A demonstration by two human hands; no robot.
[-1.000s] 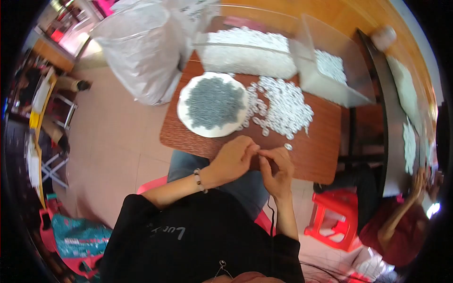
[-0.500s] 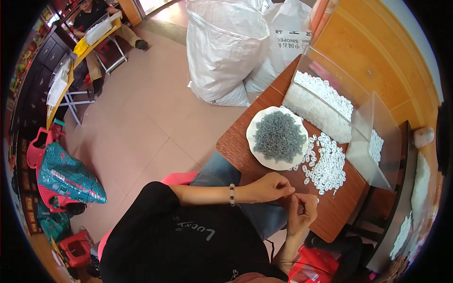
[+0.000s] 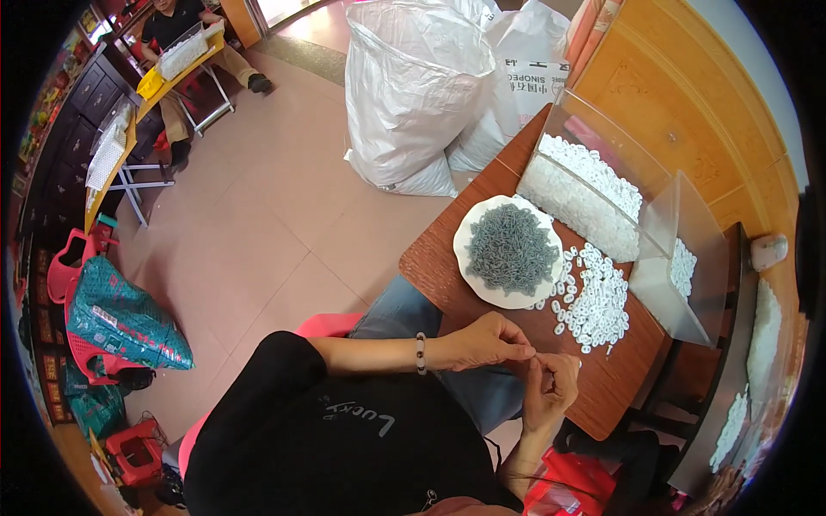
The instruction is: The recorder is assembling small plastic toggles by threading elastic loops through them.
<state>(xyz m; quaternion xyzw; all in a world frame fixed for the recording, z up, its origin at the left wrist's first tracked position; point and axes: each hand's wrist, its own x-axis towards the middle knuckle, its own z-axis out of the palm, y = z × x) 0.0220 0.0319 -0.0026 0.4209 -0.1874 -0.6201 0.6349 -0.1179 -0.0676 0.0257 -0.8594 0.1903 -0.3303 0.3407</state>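
Just over the near edge of the brown table [image 3: 430, 254], my left hand [image 3: 489, 342] and my right hand [image 3: 551, 389] meet at the fingertips. Both are closed in a pinch. Whatever sits between the fingers is too small or hidden to make out. Beyond my left hand stands a white scalloped plate [image 3: 465, 277], heaped with small grey elongated pieces [image 3: 509, 248] that look like springs. A loose pile of small white oval pieces with holes [image 3: 595, 305] lies beside the plate, just past my right hand.
Clear bins [image 3: 658, 225] filled with white pieces stand along the table's far right side. Large white sacks [image 3: 413, 103] rest on the floor ahead. At far left are a teal bag [image 3: 125, 314] on a pink chair and another person [image 3: 172, 26] at a yellow folding table.
The view has shifted very slightly. My left fingers have bent a little at the pinch, while both hands stay together in the same place.
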